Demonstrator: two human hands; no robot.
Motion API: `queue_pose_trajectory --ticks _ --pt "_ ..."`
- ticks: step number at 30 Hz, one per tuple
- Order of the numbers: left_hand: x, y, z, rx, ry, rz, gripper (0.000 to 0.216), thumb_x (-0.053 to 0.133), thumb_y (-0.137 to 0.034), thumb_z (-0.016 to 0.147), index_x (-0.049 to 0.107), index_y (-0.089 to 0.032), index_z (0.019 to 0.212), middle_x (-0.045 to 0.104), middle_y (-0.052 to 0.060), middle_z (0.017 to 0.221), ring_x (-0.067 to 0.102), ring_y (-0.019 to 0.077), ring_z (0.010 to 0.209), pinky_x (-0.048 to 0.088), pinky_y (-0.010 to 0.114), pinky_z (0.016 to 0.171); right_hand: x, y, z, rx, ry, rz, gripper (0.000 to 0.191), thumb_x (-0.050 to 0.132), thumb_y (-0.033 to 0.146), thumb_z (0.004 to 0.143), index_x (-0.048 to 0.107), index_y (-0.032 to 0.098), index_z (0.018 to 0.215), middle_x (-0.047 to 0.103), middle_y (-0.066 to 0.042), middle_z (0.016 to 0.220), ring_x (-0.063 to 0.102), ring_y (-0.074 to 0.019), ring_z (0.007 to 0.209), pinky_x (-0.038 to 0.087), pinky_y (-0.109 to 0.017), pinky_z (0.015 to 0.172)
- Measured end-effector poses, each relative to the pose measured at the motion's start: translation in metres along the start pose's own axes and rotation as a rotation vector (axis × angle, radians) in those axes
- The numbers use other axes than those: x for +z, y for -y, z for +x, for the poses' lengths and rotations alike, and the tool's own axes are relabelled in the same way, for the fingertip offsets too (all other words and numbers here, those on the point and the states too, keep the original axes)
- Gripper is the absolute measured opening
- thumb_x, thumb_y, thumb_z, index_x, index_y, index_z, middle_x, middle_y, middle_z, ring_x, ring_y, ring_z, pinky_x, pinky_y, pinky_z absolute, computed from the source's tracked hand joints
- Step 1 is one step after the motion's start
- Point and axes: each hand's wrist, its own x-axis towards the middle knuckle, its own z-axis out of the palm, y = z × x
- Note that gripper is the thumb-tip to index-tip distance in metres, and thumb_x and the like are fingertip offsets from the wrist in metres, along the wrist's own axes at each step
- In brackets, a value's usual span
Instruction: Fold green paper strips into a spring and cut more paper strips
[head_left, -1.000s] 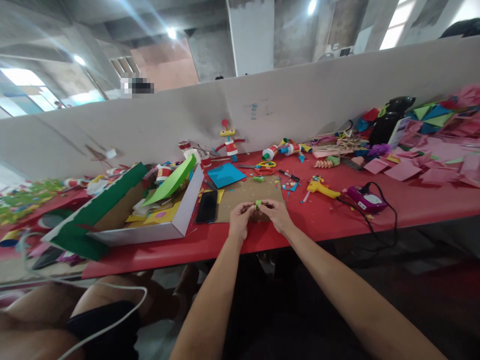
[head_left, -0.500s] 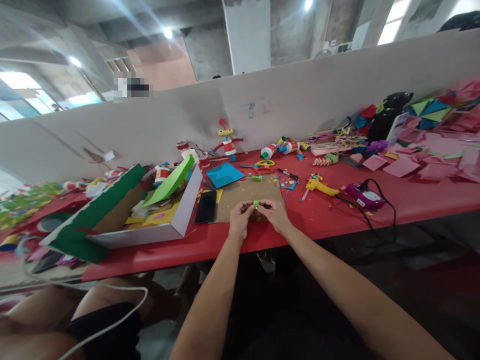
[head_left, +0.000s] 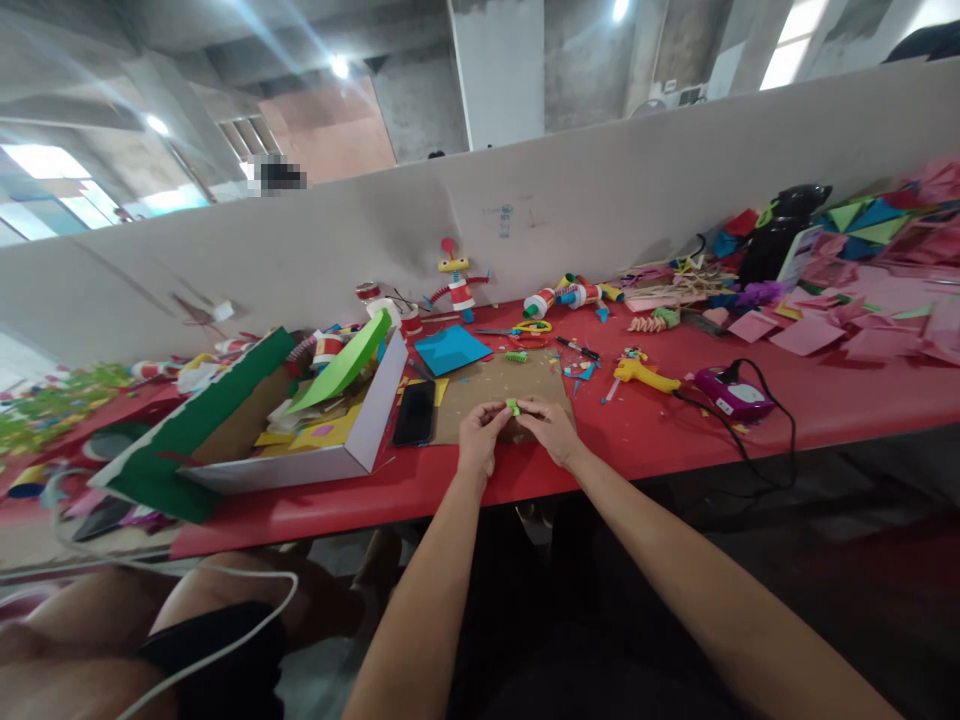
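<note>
Paper, green and apparently folded, is pinched in the fingertips of the left hand and right hand, over the near side of the cardboard. Likely light and easily crushed, it suits a gentle hold at its ends.
</note>
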Motion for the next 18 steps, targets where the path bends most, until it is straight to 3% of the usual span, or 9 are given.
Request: queue_pose_trajectory --ticks 7,13,18 --pt "0.0015 0.0006 0.0005 0.032 -0.028 -0.003 0.030 0.077 -0.030 0.054 0.062 -0.014 0.075 0.064 0.000 0.066 0.058 0.0105 0.061 0.044 0.024 0.064 0.0015 0.0001 0.0016 -0.045 -0.052 -0.045 0.026 0.061 0.035 0.070 0.071 0.023 0.091 0.066 -0.002 0.092 0.058 -0.0190 0.086 0.049 -0.032 0.076" --pt "0.0014 -0.0009 -0.0008 0.031 -0.021 -0.038 0.030 0.077 -0.029 0.054 0.058 -0.015 0.073 0.062 -0.002 0.063 0.058 0.0094 0.058 0.043 0.023 0.061 0.0038 -0.0025 0.0029 0.108 -0.053 0.145 0.026 0.065 0.036 0.066 0.069 0.022 0.088 0.068 0.000 0.073 0.061 -0.0161 0.066 0.050 -0.029 0.063" --pt "0.0002 0.0000 -0.0001 0.049 -0.017 -0.057 0.034 0.078 -0.027 0.053 0.054 -0.016 0.075 0.062 -0.002 0.063 0.059 0.0097 0.058 0.043 0.022 0.060 0.0028 -0.0033 0.0034 0.125 -0.069 0.175 0.026 0.066 0.037 0.066 0.069 0.020 0.085 0.067 -0.001 0.071 0.061 -0.0158 0.064 0.051 -0.029 0.062"
